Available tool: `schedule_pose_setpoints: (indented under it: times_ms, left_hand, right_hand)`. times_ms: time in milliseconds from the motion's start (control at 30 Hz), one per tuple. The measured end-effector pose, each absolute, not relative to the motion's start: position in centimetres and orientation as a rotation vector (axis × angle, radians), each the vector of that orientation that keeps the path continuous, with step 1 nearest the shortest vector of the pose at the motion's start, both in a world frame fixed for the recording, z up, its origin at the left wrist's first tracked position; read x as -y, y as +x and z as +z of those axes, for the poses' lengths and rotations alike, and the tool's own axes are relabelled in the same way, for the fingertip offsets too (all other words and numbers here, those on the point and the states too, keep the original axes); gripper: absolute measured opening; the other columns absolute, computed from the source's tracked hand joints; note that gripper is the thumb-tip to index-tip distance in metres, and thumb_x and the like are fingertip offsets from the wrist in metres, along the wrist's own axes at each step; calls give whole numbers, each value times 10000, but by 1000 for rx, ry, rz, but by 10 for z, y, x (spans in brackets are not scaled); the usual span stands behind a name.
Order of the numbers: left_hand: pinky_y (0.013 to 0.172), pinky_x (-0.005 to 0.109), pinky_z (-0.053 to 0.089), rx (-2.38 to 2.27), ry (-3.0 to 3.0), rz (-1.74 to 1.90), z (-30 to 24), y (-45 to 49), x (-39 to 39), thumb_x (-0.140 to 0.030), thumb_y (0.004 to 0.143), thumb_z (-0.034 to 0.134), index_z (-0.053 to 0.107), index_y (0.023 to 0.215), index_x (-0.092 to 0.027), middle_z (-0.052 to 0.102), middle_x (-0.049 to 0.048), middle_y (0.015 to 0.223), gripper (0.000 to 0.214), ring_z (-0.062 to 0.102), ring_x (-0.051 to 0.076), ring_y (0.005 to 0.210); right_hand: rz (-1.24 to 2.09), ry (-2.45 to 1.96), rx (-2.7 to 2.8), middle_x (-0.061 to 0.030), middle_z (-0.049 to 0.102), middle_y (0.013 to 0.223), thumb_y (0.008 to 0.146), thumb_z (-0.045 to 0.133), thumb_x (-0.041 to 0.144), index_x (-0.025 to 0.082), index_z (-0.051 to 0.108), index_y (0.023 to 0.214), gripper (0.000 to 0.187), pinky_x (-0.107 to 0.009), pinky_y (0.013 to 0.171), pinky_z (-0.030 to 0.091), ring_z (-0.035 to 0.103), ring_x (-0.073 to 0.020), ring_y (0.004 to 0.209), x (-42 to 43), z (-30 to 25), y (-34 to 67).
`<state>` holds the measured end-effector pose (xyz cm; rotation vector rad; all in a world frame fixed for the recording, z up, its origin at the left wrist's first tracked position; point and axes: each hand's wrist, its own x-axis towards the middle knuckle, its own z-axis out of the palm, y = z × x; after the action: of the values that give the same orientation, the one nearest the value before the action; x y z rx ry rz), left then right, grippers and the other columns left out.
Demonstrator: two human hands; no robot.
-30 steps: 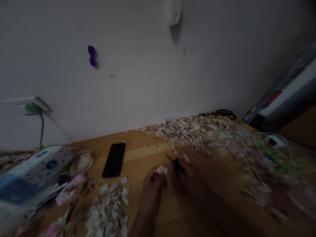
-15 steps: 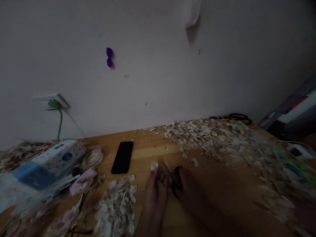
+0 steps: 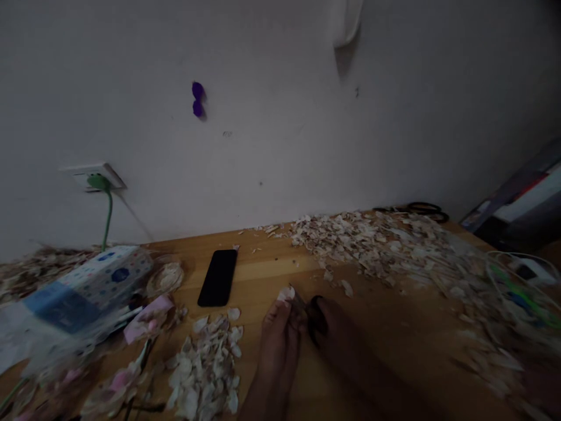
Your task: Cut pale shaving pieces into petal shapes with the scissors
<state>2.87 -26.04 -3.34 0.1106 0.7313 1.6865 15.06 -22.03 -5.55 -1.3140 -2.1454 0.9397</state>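
Between the thumb and fingers of my left hand (image 3: 277, 333) a small pale petal-like piece (image 3: 286, 293) is pinched, its top edge sticking up. My right hand (image 3: 337, 327) grips black-handled scissors (image 3: 316, 318), whose blades point left at the pale piece. Whether the blades touch it is hard to tell in the dim light. Left of my left hand lies a heap of similar rounded pale pieces (image 3: 204, 368). Beyond my right hand spreads a larger pile of thin, irregular pale scraps (image 3: 350, 240).
A black phone (image 3: 218, 278) lies on the wooden table (image 3: 258, 263). At left are a blue-and-white tissue box (image 3: 92, 286), a pink piece (image 3: 149, 318) and clutter. Other black-handled scissors (image 3: 423, 209) rest by the wall. A cable and green item (image 3: 526, 298) lie at right.
The scissors' blades have come closer together and up to the pale piece. My left hand has shifted slightly to the right, its fingers more closed around the piece.
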Motion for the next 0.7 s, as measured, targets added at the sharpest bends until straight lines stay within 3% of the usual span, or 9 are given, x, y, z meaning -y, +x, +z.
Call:
schedule_pose_setpoints:
  times_ms: [200,333,700]
  left_hand:
    - [538,217,383,-765,176,1690,-35,30,259,-215,712,756,593,659,-136,551,-14,589,189,486,84,545]
    - [572,231,411,-757,196,1702,-30,30,259,-262,776,697,605,687,-133,550,-7,607,182,506,94,566]
    - [591,214,427,-802,95,1733,-32,33,258,-254,725,740,639,741,-118,585,10,654,170,535,97,603]
  right_hand:
    - [964,-1332,2137,-56,575,911,791,503,195,205,511,921,130,-310,727,390,526,-204,829,218,-55,153]
    - [951,-1359,2151,-54,582,902,812,478,211,210,513,894,90,-307,719,384,532,-204,826,218,-52,153]
    - [949,-1388,2166,-43,583,892,793,510,209,216,520,904,112,-290,708,373,538,-200,819,221,-50,153]
